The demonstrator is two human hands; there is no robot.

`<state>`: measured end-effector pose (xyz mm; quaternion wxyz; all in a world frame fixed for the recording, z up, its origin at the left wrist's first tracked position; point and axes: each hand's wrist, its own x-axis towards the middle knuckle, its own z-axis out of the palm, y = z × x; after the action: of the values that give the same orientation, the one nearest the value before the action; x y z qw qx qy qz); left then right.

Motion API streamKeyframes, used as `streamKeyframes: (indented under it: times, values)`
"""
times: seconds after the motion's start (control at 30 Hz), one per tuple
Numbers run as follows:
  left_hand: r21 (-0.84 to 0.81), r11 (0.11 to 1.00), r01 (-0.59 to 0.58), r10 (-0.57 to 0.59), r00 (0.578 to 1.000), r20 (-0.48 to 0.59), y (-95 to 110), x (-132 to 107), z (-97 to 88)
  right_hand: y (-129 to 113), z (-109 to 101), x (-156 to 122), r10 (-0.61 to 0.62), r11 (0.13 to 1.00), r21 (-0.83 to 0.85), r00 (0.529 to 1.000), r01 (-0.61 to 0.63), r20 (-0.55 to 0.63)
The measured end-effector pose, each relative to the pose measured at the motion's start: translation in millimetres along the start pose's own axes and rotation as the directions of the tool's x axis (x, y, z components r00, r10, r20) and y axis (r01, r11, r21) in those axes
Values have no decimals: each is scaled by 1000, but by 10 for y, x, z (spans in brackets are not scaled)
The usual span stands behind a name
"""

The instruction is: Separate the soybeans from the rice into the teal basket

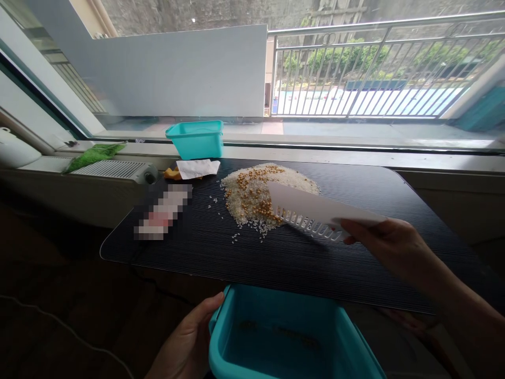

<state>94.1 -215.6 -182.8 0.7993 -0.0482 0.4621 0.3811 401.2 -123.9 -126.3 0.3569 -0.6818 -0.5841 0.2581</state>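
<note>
My right hand (pixel 384 237) is closed on one end of a long white slotted strip (pixel 311 204), thumb on the near side. The strip's far end meets a heap of white rice-like grains (pixel 292 179) with gold beads (pixel 252 184) scattered through it. Below the table's front edge, my left hand (pixel 189 337) grips the left rim of a teal plastic bin (pixel 284 300), thumb on the rim. Some small bits lie on the bin's shadowed floor, too dark to make out. Several loose grains are strewn left and in front of the heap.
The heap sits on a dark wood-grain table (pixel 189 242) by a window. A second teal bin (pixel 197 141) stands at the back, behind a white paper (pixel 198 168) and a yellow item. A blurred-out object (pixel 163 213) lies left. A green cloth (pixel 94 156) rests on the sill.
</note>
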Motion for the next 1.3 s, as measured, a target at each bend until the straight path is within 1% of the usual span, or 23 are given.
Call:
streamKeyframes:
  times: [0.23,0.4,0.53,0.63,0.77,0.83,0.93,1.1,1.23,1.3]
  values:
    - [-12,1000,14,-14,1000,-16,10,0,12,-27,-104,-152,-49,999,17,998,48,42]
    - [-8,999,43,-43,999,-14,23,3,29,45,-152,-263,-38,999,-7,999,38,-17]
    - [4,999,36,-36,999,-18,28,-1,65,60,-145,-309,-22,999,30,1000,22,-10]
    - [4,1000,29,-29,999,-33,20,-25,93,29,-144,-322,-38,999,35,999,38,6]
    - [0,1000,27,-27,999,-31,8,-48,106,-7,-160,-321,-21,999,-27,997,19,-72]
    - [7,1000,27,-27,999,-21,5,-47,98,-11,-167,-326,-17,999,-42,998,14,-67]
    - [22,1000,21,-21,1000,-21,5,-39,84,-12,-173,-334,-46,999,-9,998,45,-43]
    - [-5,1000,26,-26,999,-29,11,-26,99,-18,-142,-278,-56,998,-45,995,52,-81]
    - [-4,1000,14,-15,999,-51,12,-32,114,-13,-126,-259,-32,999,-40,999,31,-32]
    - [15,1000,13,-12,998,-63,10,-37,112,-15,-140,-281,-39,998,-50,999,38,-13]
